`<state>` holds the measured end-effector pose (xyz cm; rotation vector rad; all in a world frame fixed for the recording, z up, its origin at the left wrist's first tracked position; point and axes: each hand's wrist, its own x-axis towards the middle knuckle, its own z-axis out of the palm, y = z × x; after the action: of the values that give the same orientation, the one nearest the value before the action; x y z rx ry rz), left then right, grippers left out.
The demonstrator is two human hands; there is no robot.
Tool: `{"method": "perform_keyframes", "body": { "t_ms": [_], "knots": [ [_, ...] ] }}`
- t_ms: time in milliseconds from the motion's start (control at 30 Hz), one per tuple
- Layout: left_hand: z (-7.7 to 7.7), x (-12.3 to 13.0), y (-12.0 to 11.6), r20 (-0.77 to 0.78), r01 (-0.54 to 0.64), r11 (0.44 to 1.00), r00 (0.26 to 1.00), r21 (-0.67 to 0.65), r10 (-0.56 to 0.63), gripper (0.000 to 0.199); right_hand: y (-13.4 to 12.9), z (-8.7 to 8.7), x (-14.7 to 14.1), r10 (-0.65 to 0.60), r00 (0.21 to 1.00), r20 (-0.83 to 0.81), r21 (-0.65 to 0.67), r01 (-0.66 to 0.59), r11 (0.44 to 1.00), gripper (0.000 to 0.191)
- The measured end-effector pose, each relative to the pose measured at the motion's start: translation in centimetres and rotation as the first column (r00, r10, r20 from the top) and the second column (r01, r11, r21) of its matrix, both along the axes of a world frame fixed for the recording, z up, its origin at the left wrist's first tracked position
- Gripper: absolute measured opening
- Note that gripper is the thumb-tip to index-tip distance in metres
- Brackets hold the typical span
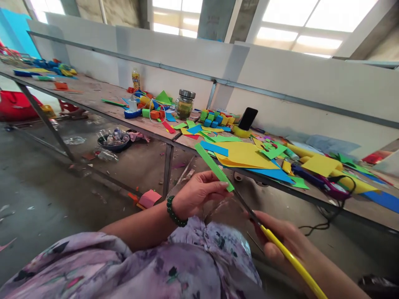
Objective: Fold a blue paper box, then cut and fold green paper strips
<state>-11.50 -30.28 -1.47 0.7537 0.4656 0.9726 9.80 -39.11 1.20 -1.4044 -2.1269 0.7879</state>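
Note:
My left hand point(202, 189), wearing a dark green bead bracelet point(175, 212), pinches a narrow green strip point(213, 166) of paper or thin foam near its lower end. The strip slants up and left over the table's front edge. My right hand point(280, 232) grips scissors point(289, 259) with long yellow handles. Their dark metal blades reach up to the strip's lower end, close to my left fingertips. Whether the blades touch the strip I cannot tell. Both hands are above my lap, in front of the table.
On the table point(93, 96) lie yellow sheets point(246, 154), coloured blocks point(215, 118), a lidded glass jar point(185, 104), a propped phone point(248, 118) and a purple tool with a cord point(324, 182). Below stands a basin of clear plastic pieces point(114, 139); scraps litter the floor.

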Motion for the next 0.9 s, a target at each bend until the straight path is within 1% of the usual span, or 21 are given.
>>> {"method": "perform_keyframes", "body": {
  "t_ms": [67, 167, 233, 300, 367, 533, 700, 800, 900],
  "knots": [
    [-0.2, 0.2, 0.0, 0.019, 0.013, 1.000, 1.000, -0.002, -0.013, 0.031, 0.1, 0.5, 0.0, 0.033, 0.999, -0.025, -0.067, -0.035, 0.997, 0.055],
    [-0.5, 0.3, 0.1, 0.022, 0.032, 0.999, 0.999, 0.015, -0.032, 0.029, 0.0, 0.8, -0.3, 0.084, 0.994, -0.065, -0.089, -0.089, 0.992, 0.055],
    [-0.5, 0.2, 0.1, 0.010, 0.042, 0.999, 0.999, 0.017, -0.043, 0.029, -0.3, 1.0, -0.6, 0.039, 0.996, -0.079, -0.099, -0.047, 0.994, 0.057],
    [-0.6, 0.1, 0.1, -0.004, 0.046, 0.999, 0.999, 0.016, -0.046, 0.029, -0.6, 1.2, -1.0, -0.047, 0.996, -0.078, -0.094, 0.039, 0.995, 0.058],
    [-0.6, 0.1, 0.2, -0.013, 0.044, 0.999, 0.999, 0.021, -0.044, 0.030, -0.8, 1.3, -1.2, -0.086, 0.994, -0.069, -0.081, 0.080, 0.994, 0.058],
    [-0.7, 0.1, 0.1, -0.029, 0.041, 0.999, 0.999, 0.027, -0.040, 0.032, -0.6, 1.5, -1.3, -0.041, 0.998, -0.051, -0.111, 0.035, 0.993, 0.057],
    [-1.1, 0.1, 0.1, -0.038, 0.039, 0.998, 0.999, 0.044, -0.037, 0.029, -0.7, 1.5, -1.3, -0.051, 0.998, -0.022, -0.087, 0.048, 0.995, 0.054],
    [-1.2, 0.1, 0.2, -0.045, 0.044, 0.997, 0.998, 0.057, -0.041, 0.028, -0.7, 1.3, -1.2, -0.041, 0.999, -0.009, -0.083, 0.040, 0.996, 0.055],
    [-1.2, 0.2, 0.1, -0.040, 0.046, 0.997, 0.998, 0.058, -0.044, 0.028, -0.7, 0.9, -0.9, -0.045, 0.999, 0.024, -0.040, 0.046, 0.998, 0.056]
  ]
}}
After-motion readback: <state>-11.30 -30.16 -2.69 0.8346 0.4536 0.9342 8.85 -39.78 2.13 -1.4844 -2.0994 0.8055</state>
